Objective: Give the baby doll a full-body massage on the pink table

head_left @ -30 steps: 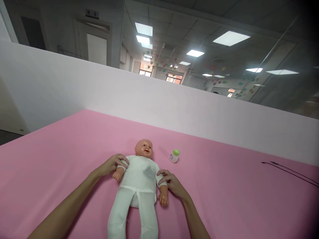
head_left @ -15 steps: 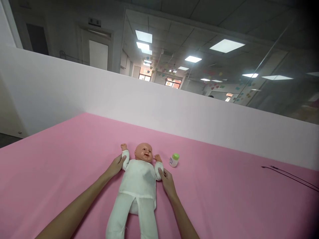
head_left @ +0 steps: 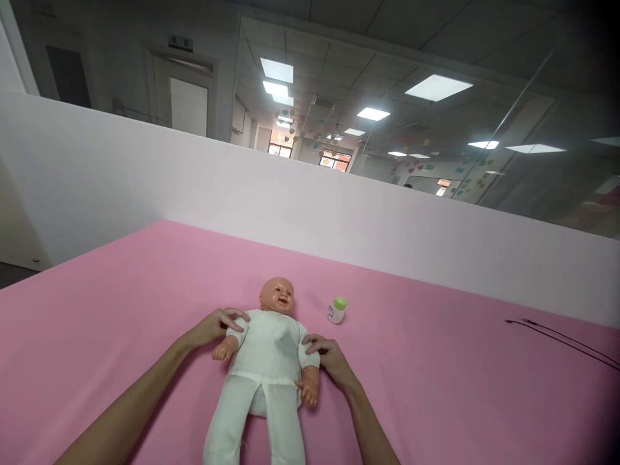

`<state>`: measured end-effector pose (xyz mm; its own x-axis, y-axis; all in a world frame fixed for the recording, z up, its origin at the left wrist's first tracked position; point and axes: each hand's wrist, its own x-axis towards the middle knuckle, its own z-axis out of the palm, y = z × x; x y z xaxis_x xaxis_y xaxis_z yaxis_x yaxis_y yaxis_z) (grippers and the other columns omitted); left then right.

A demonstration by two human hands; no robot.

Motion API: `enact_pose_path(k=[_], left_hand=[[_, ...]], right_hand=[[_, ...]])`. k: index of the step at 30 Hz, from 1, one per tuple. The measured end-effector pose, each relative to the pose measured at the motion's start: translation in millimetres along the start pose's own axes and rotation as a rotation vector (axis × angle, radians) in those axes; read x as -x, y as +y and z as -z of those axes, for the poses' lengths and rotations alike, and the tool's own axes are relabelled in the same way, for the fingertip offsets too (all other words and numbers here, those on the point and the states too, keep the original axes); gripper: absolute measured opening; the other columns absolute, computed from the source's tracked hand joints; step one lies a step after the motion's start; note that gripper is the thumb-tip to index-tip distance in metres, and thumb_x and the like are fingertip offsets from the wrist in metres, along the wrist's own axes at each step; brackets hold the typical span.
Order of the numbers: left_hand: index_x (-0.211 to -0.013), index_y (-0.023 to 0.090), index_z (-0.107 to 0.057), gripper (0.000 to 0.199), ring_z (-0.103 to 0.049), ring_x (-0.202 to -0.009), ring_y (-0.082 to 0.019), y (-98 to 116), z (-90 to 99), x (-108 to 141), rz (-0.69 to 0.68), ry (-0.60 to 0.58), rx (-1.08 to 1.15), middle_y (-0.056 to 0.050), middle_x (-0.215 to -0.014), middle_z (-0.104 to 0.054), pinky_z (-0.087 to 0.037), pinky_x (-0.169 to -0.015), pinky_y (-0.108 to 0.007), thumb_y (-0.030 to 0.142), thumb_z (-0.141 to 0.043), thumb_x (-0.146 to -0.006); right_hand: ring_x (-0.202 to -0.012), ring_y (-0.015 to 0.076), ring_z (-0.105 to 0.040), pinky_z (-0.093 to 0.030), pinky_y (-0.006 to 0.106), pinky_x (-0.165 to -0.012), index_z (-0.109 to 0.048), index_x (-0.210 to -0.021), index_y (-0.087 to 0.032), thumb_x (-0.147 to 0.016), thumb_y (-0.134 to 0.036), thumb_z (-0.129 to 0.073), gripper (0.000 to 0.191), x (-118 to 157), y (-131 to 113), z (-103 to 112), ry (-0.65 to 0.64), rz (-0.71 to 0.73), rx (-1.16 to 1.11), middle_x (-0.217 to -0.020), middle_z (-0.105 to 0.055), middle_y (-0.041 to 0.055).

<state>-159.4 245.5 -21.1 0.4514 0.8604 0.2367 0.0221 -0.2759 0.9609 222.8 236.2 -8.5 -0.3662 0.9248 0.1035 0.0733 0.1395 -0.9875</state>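
Observation:
A baby doll [head_left: 267,342] with a bald plastic head and a white cloth body lies on its back, its feet cut off by the bottom of the view. Both of its arms point down along its sides. My left hand [head_left: 217,325] has its fingers curled over the doll's upper arm at the left of the picture, close to the shoulder. On the other side, my right hand [head_left: 333,359] grips the opposite upper arm, fingers over the white sleeve. My thumbs are mostly hidden.
Beside the doll's head stands a small jar [head_left: 336,310] with a green lid. The pink table cover [head_left: 436,374] spreads beneath everything. Thin dark cords [head_left: 562,336] lie at the far right. A low white wall [head_left: 339,213] with glass above borders the back.
The doll's arms were raised beside its head and now hang down at its sides. My hands have shifted from its forearms to its upper arms.

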Motion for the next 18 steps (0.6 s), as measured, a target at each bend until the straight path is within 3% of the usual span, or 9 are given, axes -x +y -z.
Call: enact_pose_path(k=[2, 6, 10, 13, 15, 18], left_hand=[[-0.093, 0.021, -0.083, 0.025, -0.062, -0.116, -0.030, 2.6, -3.9, -1.3, -0.008, 0.081, -0.001, -0.013, -0.119, -0.070, -0.048, -0.100, -0.042, 0.038, -0.079, -0.075], [-0.085, 0.016, -0.071, 0.041, -0.062, -0.080, -0.022, 7.0, -19.5, -8.0, 0.019, 0.247, 0.032, -0.006, -0.083, -0.069, -0.048, -0.078, -0.033, 0.057, -0.069, -0.085], [-0.079, 0.018, -0.059, 0.052, -0.051, -0.067, -0.017, 3.6, -36.6, -18.4, 0.076, 0.337, 0.041, 0.000, -0.071, -0.058, -0.041, -0.066, -0.028, 0.068, -0.054, -0.090], [-0.075, 0.019, -0.056, 0.057, -0.049, -0.063, -0.017, -1.1, -41.1, -24.8, 0.153, 0.456, -0.017, 0.001, -0.067, -0.055, -0.037, -0.062, -0.028, 0.075, -0.051, -0.087], [-0.072, 0.019, -0.055, 0.059, -0.048, -0.061, -0.017, -1.6, -40.0, -26.3, 0.169, 0.469, -0.043, 0.002, -0.065, -0.054, -0.036, -0.060, -0.028, 0.076, -0.051, -0.087], [-0.075, 0.018, -0.059, 0.055, -0.049, -0.062, -0.016, 4.1, -34.0, -22.2, 0.122, 0.389, 0.009, 0.001, -0.068, -0.056, -0.036, -0.060, -0.027, 0.071, -0.055, -0.088]], right_hand=[[-0.100, 0.0275, -0.068, -0.052, 0.041, -0.093, -0.083, -0.075, -0.025, -0.060, -0.039, -0.089, 0.021, -1.0, -0.5, -3.6, 0.086, 0.007, -0.002, -0.104, -0.075, 0.0088], [-0.085, 0.0253, -0.067, -0.052, 0.037, -0.083, -0.081, -0.085, -0.020, -0.064, -0.047, -0.088, 0.035, -3.2, -1.9, -13.2, 0.216, -0.011, -0.010, -0.088, -0.076, 0.0060], [-0.064, 0.0183, -0.054, -0.043, 0.028, -0.061, -0.073, -0.075, -0.016, -0.075, -0.066, -0.074, 0.050, -8.0, -2.6, -22.2, 0.305, -0.046, 0.039, -0.065, -0.063, 0.0010], [-0.058, 0.0154, -0.046, -0.035, 0.026, -0.055, -0.065, -0.064, -0.016, -0.075, -0.072, -0.070, 0.058, -11.8, -3.8, -27.4, 0.355, -0.057, 0.079, -0.057, -0.054, -0.0012], [-0.060, 0.0157, -0.047, -0.036, 0.026, -0.056, -0.065, -0.064, -0.016, -0.075, -0.073, -0.070, 0.059, -12.0, -6.0, -29.2, 0.353, -0.047, 0.073, -0.059, -0.056, -0.0004], [-0.069, 0.0192, -0.057, -0.044, 0.028, -0.065, -0.075, -0.078, -0.015, -0.076, -0.068, -0.073, 0.053, -7.6, -11.4, -26.6, 0.280, -0.039, 0.002, -0.073, -0.069, 0.0030]])
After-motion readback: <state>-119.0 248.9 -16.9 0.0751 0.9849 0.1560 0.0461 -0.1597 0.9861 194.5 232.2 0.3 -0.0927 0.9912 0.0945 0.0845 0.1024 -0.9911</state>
